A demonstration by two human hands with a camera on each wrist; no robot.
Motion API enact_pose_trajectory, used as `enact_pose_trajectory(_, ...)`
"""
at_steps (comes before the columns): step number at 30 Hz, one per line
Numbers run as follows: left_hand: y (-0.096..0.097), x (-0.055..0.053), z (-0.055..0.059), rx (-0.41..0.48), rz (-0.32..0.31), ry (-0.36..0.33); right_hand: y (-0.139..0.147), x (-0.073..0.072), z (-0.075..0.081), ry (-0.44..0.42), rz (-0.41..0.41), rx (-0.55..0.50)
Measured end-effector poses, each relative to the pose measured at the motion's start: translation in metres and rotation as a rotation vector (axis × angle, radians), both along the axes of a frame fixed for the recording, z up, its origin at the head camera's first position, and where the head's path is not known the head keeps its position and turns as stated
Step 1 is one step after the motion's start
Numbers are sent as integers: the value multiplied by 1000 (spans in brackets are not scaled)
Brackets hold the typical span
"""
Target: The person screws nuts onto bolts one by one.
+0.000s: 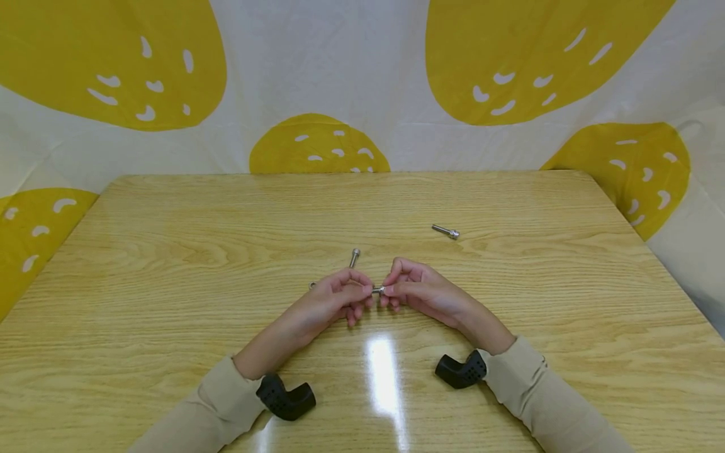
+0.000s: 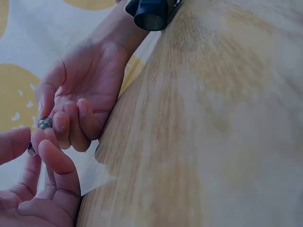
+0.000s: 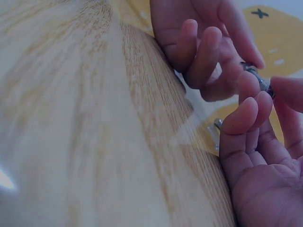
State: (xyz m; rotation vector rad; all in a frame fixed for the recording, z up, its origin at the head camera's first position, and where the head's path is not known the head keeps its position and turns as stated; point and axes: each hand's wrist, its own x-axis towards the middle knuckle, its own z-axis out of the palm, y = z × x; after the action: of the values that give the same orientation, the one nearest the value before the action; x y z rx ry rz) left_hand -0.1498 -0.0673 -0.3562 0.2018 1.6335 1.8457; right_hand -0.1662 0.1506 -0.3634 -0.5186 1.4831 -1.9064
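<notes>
**Small metal bolt held between two hands at centre**

A small metal bolt (image 1: 377, 290) is held at the centre of the head view. One end is pinched by the thumb and fingers of the left hand (image 1: 330, 302), the other by those of the right hand (image 1: 421, 292); both grips are narrow. Much of the bolt is covered by fingertips, and in both wrist views only dim, blurred metal is left visible, so its full shape cannot be made out.

Two more bolts are seen on the wooden table (image 1: 170, 283): an upper bolt (image 1: 445, 231) right of centre, and a nearer bolt (image 1: 355, 257) just above the left hand, by which its lower end may be covered. One ring-like metal piece (image 1: 312, 285) is partly hidden at that hand's left edge.

A small dark cross-shaped mark (image 3: 259, 13) is shown at the upper right of the right wrist view; whether it is lettering cannot be told. Two black wrist devices are worn, left (image 1: 286, 397) and right (image 1: 461, 369), and two beige sleeves (image 1: 198, 412) are cut off by the lower edge. Five yellow shapes are counted on the white cloth (image 1: 323, 63) behind.
</notes>
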Motion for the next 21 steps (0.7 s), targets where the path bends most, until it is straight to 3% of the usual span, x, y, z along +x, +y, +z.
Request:
enact_pose_trajectory(6, -1, 1, 1, 50, 13, -17, 1, 0, -1, 6, 6, -4)
enact_pose_trajectory(16, 1, 2, 3, -6, 29, -23, 0, 0, 0, -3, -5, 8)
enact_pose_trajectory(21, 0, 2, 3, 22, 22, -4, 0, 0, 0, -6, -6, 10)
